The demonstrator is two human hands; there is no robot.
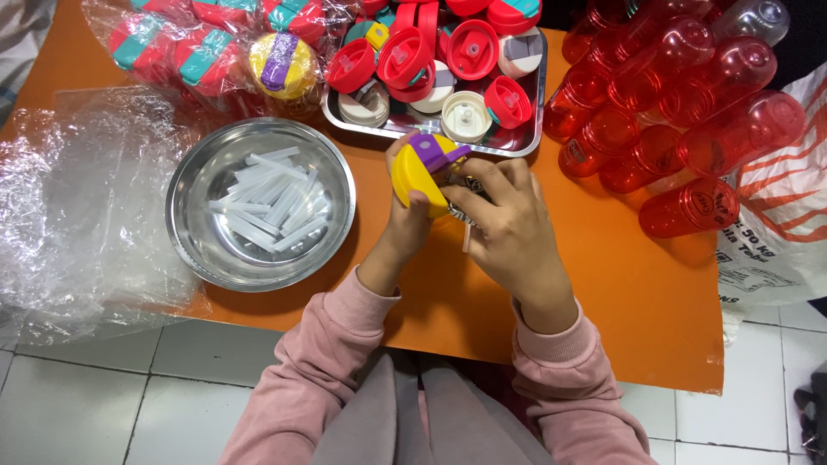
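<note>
Left hand [405,226] gripping a yellow lid [416,175] with a purple flap, mid-frame. Right hand [510,228] just beside, fingers touching the lid's underside. Round metal bowl [196,185] of short white tubes [271,200] at left. Metal tray [537,110] of red and white lids up top. Red bottles [689,95] piled upper right on the orange worktop [637,301].

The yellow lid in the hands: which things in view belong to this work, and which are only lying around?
In use:
- yellow lid with purple flap, held by the left hand
- right hand at the lid's underside
- steel bowl of clear straws
- tray of loose lids

Lying about:
- red bottles
- clear plastic wrap
- wrapped lids
- white sack
</note>
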